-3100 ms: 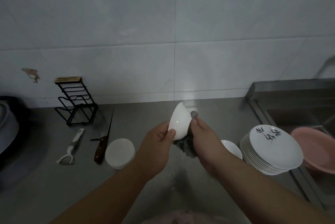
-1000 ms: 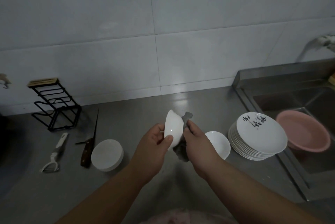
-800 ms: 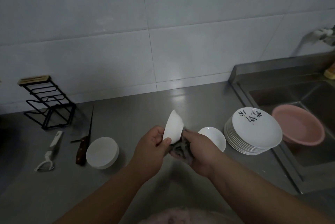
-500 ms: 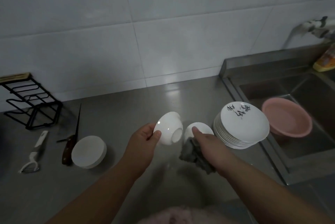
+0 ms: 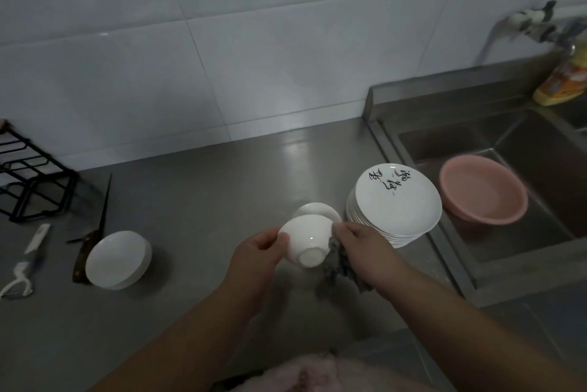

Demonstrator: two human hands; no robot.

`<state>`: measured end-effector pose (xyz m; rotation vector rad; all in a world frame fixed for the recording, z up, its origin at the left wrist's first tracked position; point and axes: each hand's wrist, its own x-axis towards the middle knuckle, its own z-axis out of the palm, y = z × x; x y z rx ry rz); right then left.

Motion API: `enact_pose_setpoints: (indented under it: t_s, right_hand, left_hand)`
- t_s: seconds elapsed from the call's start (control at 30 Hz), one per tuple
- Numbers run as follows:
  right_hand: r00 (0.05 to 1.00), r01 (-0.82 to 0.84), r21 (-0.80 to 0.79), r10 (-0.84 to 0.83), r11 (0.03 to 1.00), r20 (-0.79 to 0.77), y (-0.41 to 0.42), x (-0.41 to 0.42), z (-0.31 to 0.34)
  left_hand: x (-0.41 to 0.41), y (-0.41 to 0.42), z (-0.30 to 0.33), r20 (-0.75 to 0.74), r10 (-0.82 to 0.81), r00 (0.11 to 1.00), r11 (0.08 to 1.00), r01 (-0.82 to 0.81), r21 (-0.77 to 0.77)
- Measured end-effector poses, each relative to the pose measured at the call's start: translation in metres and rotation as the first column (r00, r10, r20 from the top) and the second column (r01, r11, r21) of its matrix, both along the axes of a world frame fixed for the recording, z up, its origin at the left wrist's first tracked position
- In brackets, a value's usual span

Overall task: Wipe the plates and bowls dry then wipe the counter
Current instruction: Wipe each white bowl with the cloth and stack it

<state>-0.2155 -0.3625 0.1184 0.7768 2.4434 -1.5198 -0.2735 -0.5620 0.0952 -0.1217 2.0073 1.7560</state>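
Bowl [image 5: 306, 240] gripped by left hand [image 5: 254, 253]; right hand [image 5: 362, 247] pinching cloth [image 5: 338, 264].

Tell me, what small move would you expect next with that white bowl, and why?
Probably a rub of the grey cloth around the bowl's outside. The left hand holds the white bowl by its rim, base tipped toward the camera, and the right hand presses the cloth to its side. It hasn't joined the bowls at left.
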Motion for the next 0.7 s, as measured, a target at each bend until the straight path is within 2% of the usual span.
enact_pose_setpoints:
  t_s: [0.1,0.27,0.37,0.5,0.7]
  right_hand:
    - [1.0,0.028,-0.011,-0.028,1.0,0.001,0.005,0.004,-0.011]
    - [0.999,0.009,-0.034,-0.011,0.999,-0.052,0.018,0.003,-0.03]
    - [0.999,-0.006,-0.022,0.005,1.0,-0.049,0.027,-0.002,-0.037]
    - [0.999,-0.041,0.057,0.041,0.998,-0.008,0.033,-0.012,-0.045]
    - [0.997,-0.069,0.157,0.074,0.985,-0.027,0.035,-0.024,-0.059]
  left_hand:
    - [0.009,0.016,-0.005,0.007,0.061,0.998,0.998,-0.061,0.034]
    - [0.01,0.03,-0.003,-0.061,-0.041,0.997,0.999,0.041,0.0]
    - [0.001,0.031,-0.005,-0.028,-0.025,0.999,0.999,0.024,-0.029]
    - [-0.009,0.037,-0.015,-0.087,-0.072,0.994,0.98,0.055,-0.19]
    - [-0.02,0.046,-0.033,-0.147,-0.202,0.968,0.848,0.098,-0.521]
